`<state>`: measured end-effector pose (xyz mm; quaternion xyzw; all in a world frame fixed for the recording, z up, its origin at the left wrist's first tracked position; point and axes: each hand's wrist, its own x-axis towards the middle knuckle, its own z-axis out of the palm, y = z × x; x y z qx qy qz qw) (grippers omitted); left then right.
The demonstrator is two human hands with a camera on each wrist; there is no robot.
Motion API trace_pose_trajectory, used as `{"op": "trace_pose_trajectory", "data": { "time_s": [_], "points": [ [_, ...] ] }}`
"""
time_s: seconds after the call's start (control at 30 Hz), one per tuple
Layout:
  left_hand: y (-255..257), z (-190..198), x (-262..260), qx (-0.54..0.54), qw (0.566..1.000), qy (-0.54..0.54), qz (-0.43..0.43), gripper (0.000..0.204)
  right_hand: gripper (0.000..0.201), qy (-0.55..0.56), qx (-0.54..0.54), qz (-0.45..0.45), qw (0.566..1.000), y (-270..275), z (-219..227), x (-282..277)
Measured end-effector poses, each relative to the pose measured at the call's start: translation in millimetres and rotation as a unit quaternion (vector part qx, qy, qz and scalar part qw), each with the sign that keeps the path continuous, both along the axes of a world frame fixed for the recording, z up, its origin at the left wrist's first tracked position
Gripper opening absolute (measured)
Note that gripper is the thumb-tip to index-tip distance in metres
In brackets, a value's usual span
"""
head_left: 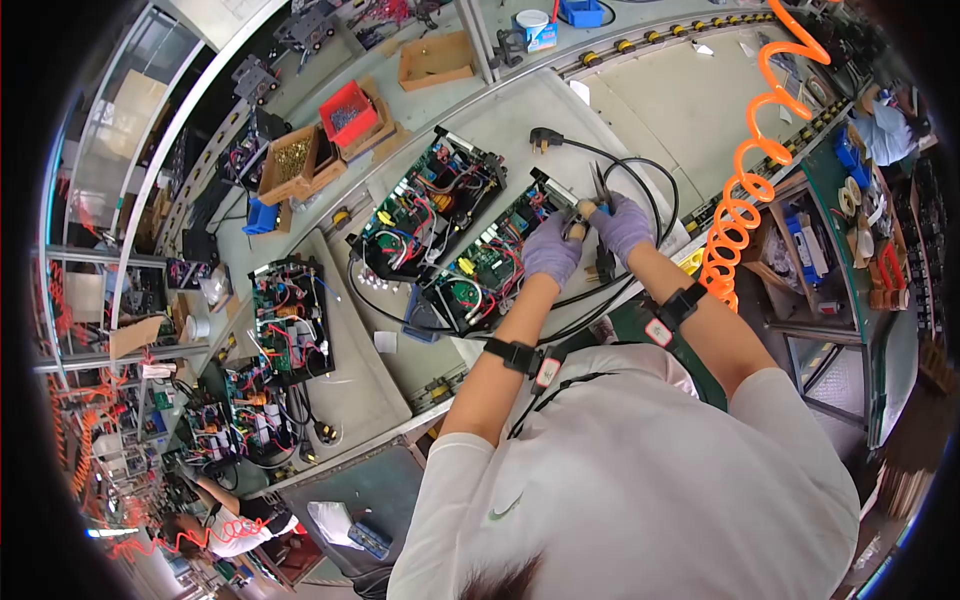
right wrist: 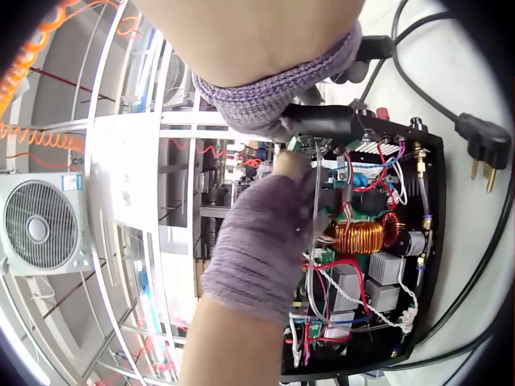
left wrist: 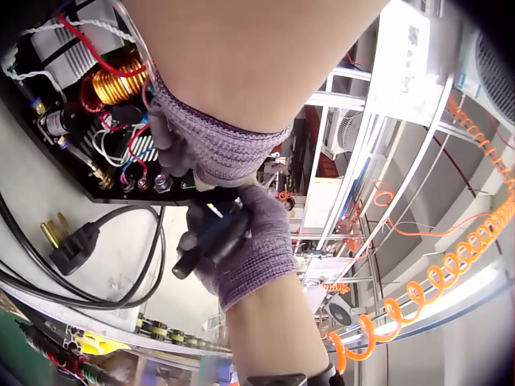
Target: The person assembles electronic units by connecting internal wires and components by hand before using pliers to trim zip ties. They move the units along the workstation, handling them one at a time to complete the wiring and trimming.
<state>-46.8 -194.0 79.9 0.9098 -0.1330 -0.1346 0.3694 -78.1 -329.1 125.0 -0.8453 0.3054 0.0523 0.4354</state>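
Note:
Both hands wear purple knit gloves with bare fingertips and meet at the far right end of an open electronic unit [head_left: 500, 250]. My right hand [head_left: 624, 226] grips a pair of pliers with black handles [left wrist: 216, 237]; its pointed tips [head_left: 600, 182] face away from my body. My left hand [head_left: 553, 248] is at the unit's end, fingertips close to the right hand's. What lies between the left fingers is hidden, so I cannot tell whether it holds anything. Inside the unit sit a copper coil [right wrist: 358, 237], grey heat sinks [right wrist: 386, 269] and coloured wires.
A second open unit [head_left: 430, 205] stands to the left, with more units [head_left: 292, 320] farther left. A black power cord with its plug [head_left: 545, 139] loops around the right side. Small-parts boxes [head_left: 290, 165] and a red bin [head_left: 348, 112] line the back. An orange coiled hose [head_left: 745, 195] hangs at right.

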Motion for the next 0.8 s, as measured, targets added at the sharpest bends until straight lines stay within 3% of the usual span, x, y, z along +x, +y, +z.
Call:
{"op": "trace_pose_trajectory", "data": {
  "time_s": [0.1,0.2,0.27,0.33,0.43,0.57,0.63,0.73,0.8],
  "points": [
    [13,22,-21,-0.054,0.974,-0.220,0.002,0.032,0.047,-0.086,-0.203,0.057,0.974,-2,-16,-24],
    [32,26,-38,-0.143,0.962,-0.225,-0.066,0.031,0.043,-0.114,-0.248,0.152,0.950,7,10,-53],
    [35,31,-55,-0.298,0.954,-0.024,-0.026,0.038,0.038,-0.120,-0.192,0.230,0.946,6,12,-61],
    [34,57,-69,-0.398,0.894,0.201,0.037,0.041,0.033,-0.163,-0.175,0.282,0.929,5,12,-66],
    [42,59,-72,-0.418,0.869,0.259,0.058,0.034,0.033,-0.103,-0.137,0.370,0.913,6,26,-65],
    [41,68,-87,-0.400,0.883,0.185,0.161,0.035,0.063,-0.078,-0.157,0.395,0.902,4,40,-72],
    [54,76,-83,-0.370,0.882,0.212,0.199,0.034,0.073,-0.074,-0.188,0.402,0.893,1,38,-76],
    [71,94,-86,-0.293,0.917,0.242,0.121,0.032,0.074,-0.142,-0.209,0.354,0.900,5,16,-95],
    [78,96,-87,-0.284,0.916,0.271,0.088,0.032,0.077,-0.114,-0.185,0.353,0.910,14,8,-107]
  ]
}}
